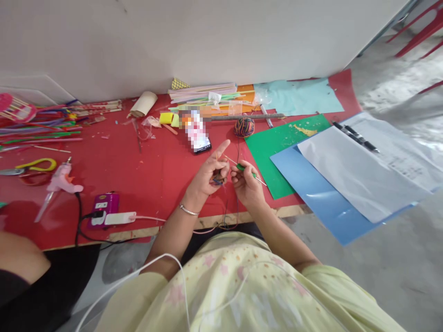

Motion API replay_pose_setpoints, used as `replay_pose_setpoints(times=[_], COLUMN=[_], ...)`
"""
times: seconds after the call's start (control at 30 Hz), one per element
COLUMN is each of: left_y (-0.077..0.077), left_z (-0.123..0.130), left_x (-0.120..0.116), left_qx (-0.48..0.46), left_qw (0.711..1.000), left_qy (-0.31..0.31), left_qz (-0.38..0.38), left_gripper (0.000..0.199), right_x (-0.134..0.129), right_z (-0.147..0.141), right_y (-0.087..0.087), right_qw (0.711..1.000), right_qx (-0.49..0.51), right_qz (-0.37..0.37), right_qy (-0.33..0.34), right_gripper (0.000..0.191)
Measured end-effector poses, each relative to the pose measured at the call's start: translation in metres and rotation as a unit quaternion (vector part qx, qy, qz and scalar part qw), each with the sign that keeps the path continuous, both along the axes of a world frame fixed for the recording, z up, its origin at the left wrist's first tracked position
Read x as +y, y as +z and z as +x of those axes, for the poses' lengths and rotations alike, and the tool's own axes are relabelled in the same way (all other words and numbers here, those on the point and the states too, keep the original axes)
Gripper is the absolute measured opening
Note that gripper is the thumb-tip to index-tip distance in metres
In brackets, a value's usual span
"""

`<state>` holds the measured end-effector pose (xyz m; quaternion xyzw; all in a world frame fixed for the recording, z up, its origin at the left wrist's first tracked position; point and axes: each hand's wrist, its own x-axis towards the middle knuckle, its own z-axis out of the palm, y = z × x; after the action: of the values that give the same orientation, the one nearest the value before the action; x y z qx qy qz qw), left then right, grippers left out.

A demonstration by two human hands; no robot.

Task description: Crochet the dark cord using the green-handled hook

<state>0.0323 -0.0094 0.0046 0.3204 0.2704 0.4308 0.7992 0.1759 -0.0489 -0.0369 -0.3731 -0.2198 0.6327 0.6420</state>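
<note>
My right hand (247,183) grips a crochet hook (241,167) by its green handle, with the thin metal shaft slanting up toward my left fingers. In my left hand (213,171), the lower fingers are closed round a small dark multicoloured piece of yarn work (218,180), while the index finger points up with yarn over it. My fingers partly hide the piece. Just beyond both hands sits a multicoloured yarn ball (244,127), and a strand runs from it down toward my hands. More strands dangle below, by the table edge.
A phone (197,133) lies beyond my left hand on the red table cover (138,161). Green card (277,161), a blue folder (311,184), papers and pens are at right. Leftward are a pink glue gun (61,179), scissors (36,165) and a purple power socket (104,210) with cables.
</note>
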Motion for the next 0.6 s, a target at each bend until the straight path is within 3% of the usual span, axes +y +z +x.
replay_pose_setpoints(times=[0.13, 0.37, 0.53, 0.6], left_y=[0.004, 0.007, 0.001, -0.003], left_z=[-0.008, -0.01, -0.013, -0.014], left_x=[0.001, 0.002, 0.006, 0.007], left_qx=[-0.021, -0.011, -0.017, -0.021], left_qw=[0.998, 0.997, 0.994, 0.993], left_qy=[-0.053, -0.063, -0.076, -0.095], left_qz=[-0.04, -0.05, -0.076, -0.072], left_gripper=[0.089, 0.086, 0.084, 0.081], right_x=[-0.002, -0.006, -0.002, 0.001], right_z=[0.016, 0.042, 0.068, 0.079], right_y=[-0.005, 0.009, 0.021, 0.023], right_qw=[0.997, 0.962, 0.922, 0.927], right_qx=[-0.065, -0.231, -0.327, -0.307], right_qz=[0.041, 0.142, 0.191, 0.181], right_qy=[0.003, 0.016, 0.085, 0.12], right_gripper=[0.033, 0.023, 0.018, 0.021])
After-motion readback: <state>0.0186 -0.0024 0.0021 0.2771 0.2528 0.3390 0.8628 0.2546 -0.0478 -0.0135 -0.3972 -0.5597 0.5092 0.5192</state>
